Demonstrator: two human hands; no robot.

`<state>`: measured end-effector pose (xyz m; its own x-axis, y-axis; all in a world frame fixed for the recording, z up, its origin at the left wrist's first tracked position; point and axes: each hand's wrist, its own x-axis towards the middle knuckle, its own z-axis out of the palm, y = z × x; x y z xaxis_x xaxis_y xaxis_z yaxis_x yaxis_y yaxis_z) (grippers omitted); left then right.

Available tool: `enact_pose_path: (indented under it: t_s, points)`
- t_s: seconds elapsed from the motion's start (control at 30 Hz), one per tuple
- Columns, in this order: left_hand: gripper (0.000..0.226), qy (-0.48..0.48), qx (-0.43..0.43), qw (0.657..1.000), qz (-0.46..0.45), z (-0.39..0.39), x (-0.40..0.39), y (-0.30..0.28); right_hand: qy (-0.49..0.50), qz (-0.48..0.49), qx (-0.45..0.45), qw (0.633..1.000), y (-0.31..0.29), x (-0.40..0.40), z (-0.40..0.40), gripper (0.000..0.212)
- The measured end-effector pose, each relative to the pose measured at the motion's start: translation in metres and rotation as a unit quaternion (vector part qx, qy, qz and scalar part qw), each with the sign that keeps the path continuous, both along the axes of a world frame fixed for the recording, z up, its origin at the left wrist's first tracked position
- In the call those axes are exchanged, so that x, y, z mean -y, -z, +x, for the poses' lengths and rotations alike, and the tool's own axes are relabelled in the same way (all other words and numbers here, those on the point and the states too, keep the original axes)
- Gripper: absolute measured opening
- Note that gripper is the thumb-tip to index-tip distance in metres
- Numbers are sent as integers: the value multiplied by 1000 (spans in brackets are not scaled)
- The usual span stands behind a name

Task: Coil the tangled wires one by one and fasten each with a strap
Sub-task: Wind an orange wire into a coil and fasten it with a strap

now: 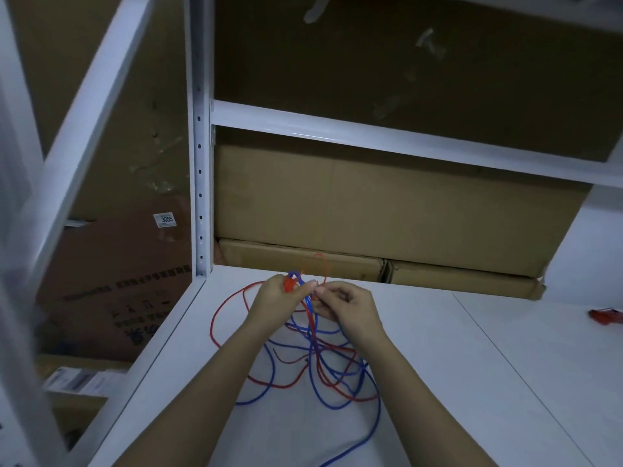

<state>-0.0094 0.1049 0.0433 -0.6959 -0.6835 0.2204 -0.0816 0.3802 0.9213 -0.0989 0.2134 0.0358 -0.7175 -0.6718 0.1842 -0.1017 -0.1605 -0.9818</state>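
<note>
A tangle of red wire (220, 315) and blue wire (332, 404) lies on the white shelf surface (472, 382). My left hand (276, 306) holds a small bunch of red and blue wire loops raised above the tangle. My right hand (347, 308) pinches strands beside it, fingertips almost touching the left hand's. A thin red loop (322, 264) sticks up behind the hands. Wires hang from both hands down into the tangle.
Cardboard boxes (387, 203) fill the back of the shelf under a white crossbeam (371, 136). A white perforated upright (200, 163) stands at the shelf's left corner. A red object (606, 316) lies at the far right edge. More boxes (118, 298) sit lower left.
</note>
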Motion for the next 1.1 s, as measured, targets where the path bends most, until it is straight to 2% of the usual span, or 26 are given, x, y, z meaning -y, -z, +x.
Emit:
enact_pose_path:
  t_s: [0.1, 0.23, 0.43, 0.53, 0.63, 0.67, 0.73, 0.77, 0.83, 0.97, 1.0, 1.1]
  points:
    - [28, 22, 37, 999, 25, 0, 1, 10, 9, -21, 84, 996, 18, -4, 1, 11]
    - [18, -23, 99, 995, -4, 1, 6, 23, 34, -4, -13, 999, 21, -6, -1, 14]
    - [23, -59, 119, 988, -82, -5, 16, 11, 64, -135, 41, 988, -8, 10, -6, 15]
    - [19, -101, 143, 973, -151, 2, 28, 10, 151, -113, -41, 981, -17, 9, -21, 22]
    - [15, -131, 147, 959, -203, 8, 42, 13, 176, -15, -195, 965, -25, 5, -33, 23]
    - [16, -125, 144, 959, -211, 7, 45, 13, 175, 42, -273, 945, -29, 6, -37, 21]
    - [19, -107, 142, 962, -208, 3, 50, 13, 181, 167, -425, 871, -36, 12, -44, 18]
    - [20, -97, 149, 964, -199, 2, 53, 14, 174, 210, -464, 843, -40, 15, -48, 16]
    - [25, -80, 159, 967, -180, 1, 58, 18, 142, 249, -478, 830, -43, 21, -60, 16]
    - [39, -45, 119, 983, -132, 4, 60, 22, 109, 204, -406, 884, -30, 24, -75, 18]
    - [41, -28, 95, 988, -120, 5, 60, 20, 127, 196, -407, 883, -29, 24, -74, 19]
    - [41, -2, 50, 990, -134, 10, 62, 14, 221, 165, -494, 824, -34, 25, -71, 19]
